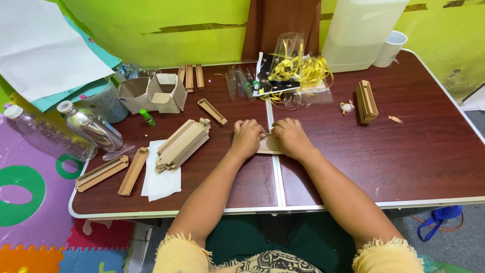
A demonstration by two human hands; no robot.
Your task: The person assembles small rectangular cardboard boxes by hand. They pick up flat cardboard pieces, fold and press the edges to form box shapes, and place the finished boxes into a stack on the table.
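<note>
My forearms reach over the table edge (151, 212); my left hand (246, 137) and right hand (290, 137) pinch the flat cardboard piece (268, 145) at mid-table. I should press its crease evenly.

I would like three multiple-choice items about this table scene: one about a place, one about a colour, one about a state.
1. Where does the stack of flat cardboard pieces lie?
A. beside the left hand, towards the table's left end
B. on the floor
C. inside the white jug

2. What colour are the ribbon strips?
A. blue
B. yellow-gold
C. red

3. How is the cardboard piece held?
A. lifted high
B. pressed on the table by both hands
C. untouched

Answers: 1 A, the stack lies left of that hand; 2 B, the strips shine yellow-gold; 3 B, the right hand and the left rest on it.
</note>
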